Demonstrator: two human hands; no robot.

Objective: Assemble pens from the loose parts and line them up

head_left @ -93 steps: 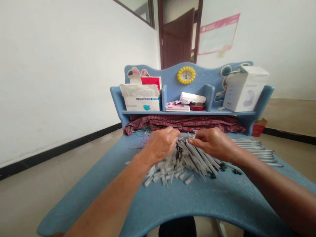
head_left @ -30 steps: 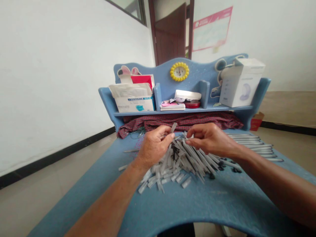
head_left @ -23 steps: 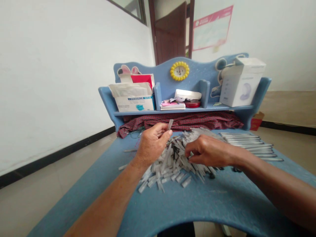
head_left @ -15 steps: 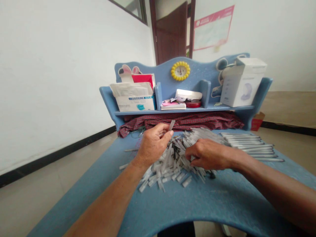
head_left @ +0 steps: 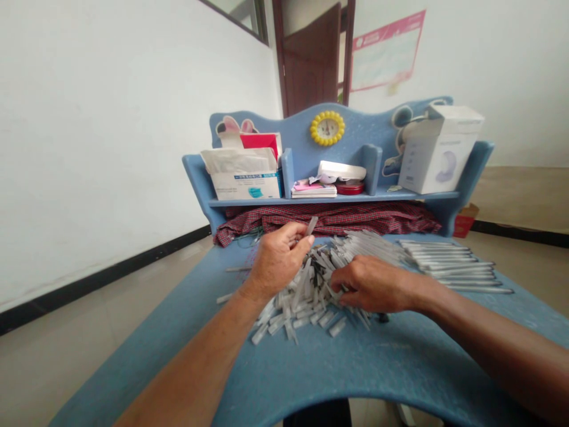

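Note:
A heap of small translucent pen caps (head_left: 306,302) lies on the blue desk (head_left: 338,373), with some dark bits among them. My left hand (head_left: 278,258), above the heap's left side, is closed on a translucent pen cap (head_left: 312,225) that sticks up between thumb and fingers. My right hand (head_left: 371,283) is at the heap's right side, fingers bent down into the caps; whatever is at its fingertips is hidden. Behind it lie long clear pen barrels (head_left: 371,246). Several grey pens (head_left: 448,261) with dark ends lie in a row to the right.
A crumpled red plaid cloth (head_left: 355,218) lies under the desk's shelf (head_left: 329,201). On the shelf are a face mask box (head_left: 244,185), papers (head_left: 313,191), a red round tin (head_left: 349,188) and a white carton (head_left: 440,154). A yellow flower-shaped clock (head_left: 327,128) is on the backboard.
My right hand has shifted slightly left and down in the heap of caps. My left hand keeps its hold on the pen cap. The whole view has moved a little.

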